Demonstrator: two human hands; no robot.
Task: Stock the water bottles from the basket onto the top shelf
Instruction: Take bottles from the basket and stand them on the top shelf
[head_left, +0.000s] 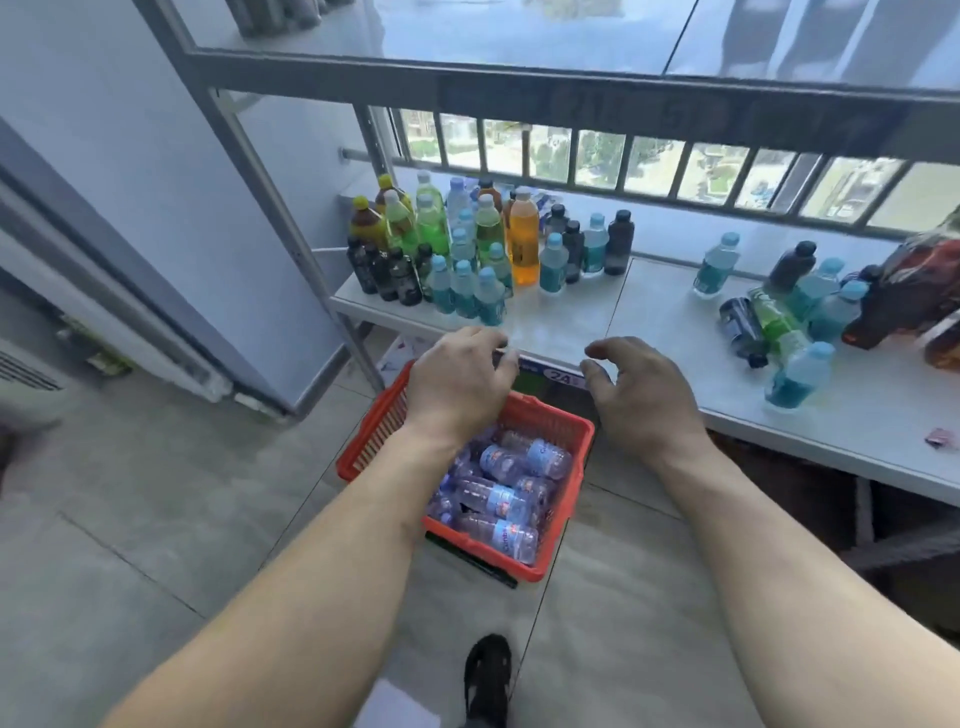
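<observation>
Above the red plastic basket (563, 434) on the tiled floor, where the clear water bottles (501, 501) lie heaped, the left hand (460, 382) and right hand (641, 397) both hover with loosely curled, empty fingers before the white shelf (649, 332).

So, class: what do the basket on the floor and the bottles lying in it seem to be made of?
Basket: looks like moulded plastic, matt orange-red, going by its slotted walls and thick rim. Bottles: probably thin clear plastic, glossy, with see-through ribbed bodies and blue-and-white labels.
</observation>
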